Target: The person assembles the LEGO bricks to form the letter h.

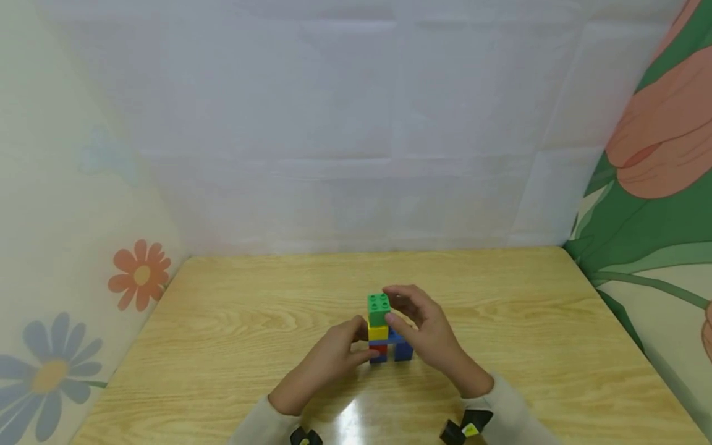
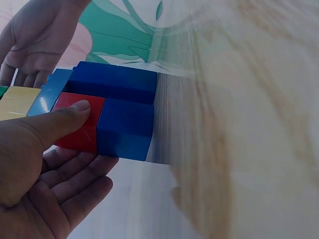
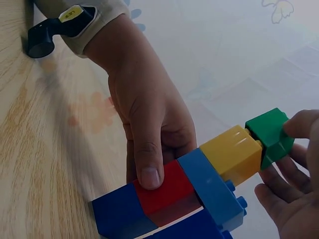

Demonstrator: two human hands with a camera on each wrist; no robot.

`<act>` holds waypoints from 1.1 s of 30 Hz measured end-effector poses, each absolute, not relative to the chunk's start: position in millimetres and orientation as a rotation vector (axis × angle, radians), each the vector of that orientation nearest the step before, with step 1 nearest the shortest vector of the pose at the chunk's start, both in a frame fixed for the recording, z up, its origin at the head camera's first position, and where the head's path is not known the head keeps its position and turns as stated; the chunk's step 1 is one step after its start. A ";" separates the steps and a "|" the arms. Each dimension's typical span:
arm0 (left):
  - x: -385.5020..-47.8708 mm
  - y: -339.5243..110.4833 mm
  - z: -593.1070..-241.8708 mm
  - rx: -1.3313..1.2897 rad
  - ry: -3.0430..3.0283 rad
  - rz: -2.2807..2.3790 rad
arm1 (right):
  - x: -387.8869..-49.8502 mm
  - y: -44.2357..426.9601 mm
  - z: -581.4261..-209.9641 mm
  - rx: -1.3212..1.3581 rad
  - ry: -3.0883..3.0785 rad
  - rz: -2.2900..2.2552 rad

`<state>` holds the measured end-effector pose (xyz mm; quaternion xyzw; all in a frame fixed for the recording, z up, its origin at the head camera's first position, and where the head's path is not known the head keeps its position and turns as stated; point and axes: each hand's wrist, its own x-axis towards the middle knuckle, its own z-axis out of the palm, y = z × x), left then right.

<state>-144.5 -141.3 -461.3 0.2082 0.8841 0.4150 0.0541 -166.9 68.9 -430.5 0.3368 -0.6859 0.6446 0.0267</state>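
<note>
Toy building bricks form a small two-legged structure on the table. My left hand (image 1: 334,352) steadies one leg, its thumb on the red brick (image 3: 164,194) and its fingers behind. Below the red brick is a dark blue brick (image 3: 122,211); the other leg is dark blue bricks (image 2: 114,79). A blue brick (image 3: 212,186) bridges both legs, with a yellow brick (image 3: 232,152) on it. My right hand (image 1: 431,334) pinches a green brick (image 3: 271,134) at the yellow one's top. In the right wrist view, the green brick sits slightly tilted, with yellow studs showing between.
The wooden table (image 1: 250,296) extends around the structure. A white sheet (image 1: 345,123) hangs behind it, with flower-patterned panels on the left (image 1: 55,216) and right (image 1: 656,247). Black wrist devices show at the left sleeve (image 1: 306,436) and right sleeve (image 1: 464,426).
</note>
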 end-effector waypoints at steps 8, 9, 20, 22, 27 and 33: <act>-144.7 -142.2 -462.3 0.634 2.695 1.246 | -156.9 65.9 -411.1 1.030 -2.176 1.943; -144.7 -142.3 -462.3 0.632 2.696 1.242 | -154.9 65.5 -407.7 1.027 -2.184 1.936; -145.0 -142.3 -461.4 0.617 2.684 1.224 | -158.9 65.2 -419.2 1.015 -2.234 1.849; -145.2 -142.5 -461.5 0.612 2.676 1.228 | -154.4 64.8 -410.5 1.017 -2.243 1.824; -145.5 -142.8 -462.2 0.613 2.662 1.244 | -149.9 64.7 -399.9 1.032 -2.246 1.792; -145.6 -143.2 -461.9 0.613 2.674 1.235 | -150.0 64.2 -399.4 1.041 -2.241 1.746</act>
